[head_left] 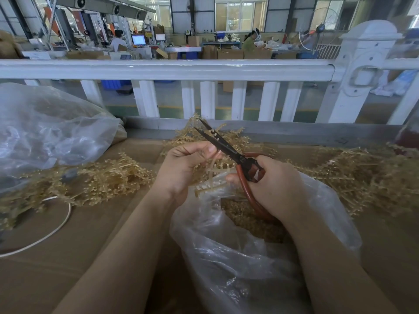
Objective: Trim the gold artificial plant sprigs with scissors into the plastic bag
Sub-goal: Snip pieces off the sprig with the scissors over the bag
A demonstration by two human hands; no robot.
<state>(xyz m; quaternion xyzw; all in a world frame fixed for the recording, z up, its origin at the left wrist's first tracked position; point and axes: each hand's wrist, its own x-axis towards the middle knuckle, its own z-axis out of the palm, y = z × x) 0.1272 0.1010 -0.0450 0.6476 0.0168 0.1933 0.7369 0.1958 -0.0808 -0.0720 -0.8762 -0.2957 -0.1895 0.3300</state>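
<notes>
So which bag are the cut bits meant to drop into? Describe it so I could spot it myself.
Start at the white railing across the back, then come down to the brown cardboard tabletop and the two hands. The plastic bag is the open clear one directly under the right hand and its red-handled scissors. Unlike the bulging clear bag at far left, its mouth gapes open, showing loose gold pieces inside.

Factory floor, machines [68, 21], stacked cardboard boxes [229, 53], workers at benches [250, 40]
</notes>
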